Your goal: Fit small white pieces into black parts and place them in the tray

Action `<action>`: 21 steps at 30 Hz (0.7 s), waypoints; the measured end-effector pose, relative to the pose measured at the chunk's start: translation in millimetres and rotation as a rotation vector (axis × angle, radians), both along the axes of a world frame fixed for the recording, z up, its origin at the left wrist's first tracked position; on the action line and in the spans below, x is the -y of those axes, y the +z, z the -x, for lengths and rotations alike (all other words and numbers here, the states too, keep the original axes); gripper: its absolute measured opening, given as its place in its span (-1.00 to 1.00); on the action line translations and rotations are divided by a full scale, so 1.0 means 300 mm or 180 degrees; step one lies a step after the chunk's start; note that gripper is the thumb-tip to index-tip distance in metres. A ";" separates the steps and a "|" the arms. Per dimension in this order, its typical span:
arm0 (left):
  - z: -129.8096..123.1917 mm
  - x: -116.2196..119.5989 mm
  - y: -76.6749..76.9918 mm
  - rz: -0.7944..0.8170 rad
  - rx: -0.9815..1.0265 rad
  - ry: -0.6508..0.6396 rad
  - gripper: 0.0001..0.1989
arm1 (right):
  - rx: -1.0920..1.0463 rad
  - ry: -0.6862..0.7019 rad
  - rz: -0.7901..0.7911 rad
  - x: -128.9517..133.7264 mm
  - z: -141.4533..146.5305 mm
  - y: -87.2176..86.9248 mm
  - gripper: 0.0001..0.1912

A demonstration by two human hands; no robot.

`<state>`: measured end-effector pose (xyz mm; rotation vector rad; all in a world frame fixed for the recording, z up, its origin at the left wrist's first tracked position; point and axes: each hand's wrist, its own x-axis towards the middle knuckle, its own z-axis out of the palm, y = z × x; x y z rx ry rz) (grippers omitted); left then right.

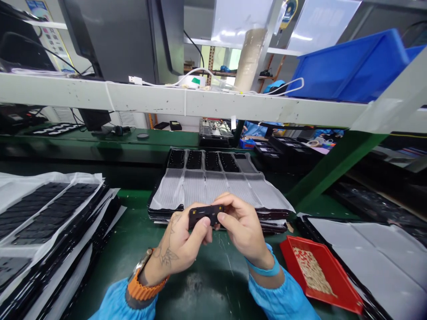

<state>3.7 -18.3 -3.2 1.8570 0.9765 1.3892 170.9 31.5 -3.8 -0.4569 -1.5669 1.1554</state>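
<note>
Between my two hands, above the green bench, is a small flat black rectangular part [206, 215] with a few yellowish marks near its ends. My left hand [187, 238] grips its left end, thumb on the near face and the other fingers behind. The right end is pinched by my right hand [238, 222], thumb against the lower right corner. Just behind my hands a stack of black trays [220, 189] is lined with white sheet. Several black parts [212, 161] lie in its far row of pockets.
At the left rises a tall stack of lined trays [80, 249] with black parts on top. To the right, a red bin [320, 271] holds many small beige pieces, beside another lined tray [376, 253]. A white shelf beam [200, 104] crosses overhead, carrying a blue bin [350, 71].
</note>
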 end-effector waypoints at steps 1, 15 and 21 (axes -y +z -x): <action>-0.003 0.000 -0.001 0.0014 0.0039 0.0010 -0.76 | -0.0064 -0.0003 0.0083 -0.001 0.002 -0.007 -0.85; -0.018 0.002 -0.013 0.0177 0.0200 0.0046 -0.75 | -0.0176 -0.0123 0.0489 -0.003 0.021 -0.028 -0.79; -0.021 0.001 -0.011 0.0230 0.0265 0.0017 -0.76 | -0.0330 0.0064 0.0421 -0.002 0.019 -0.033 -0.67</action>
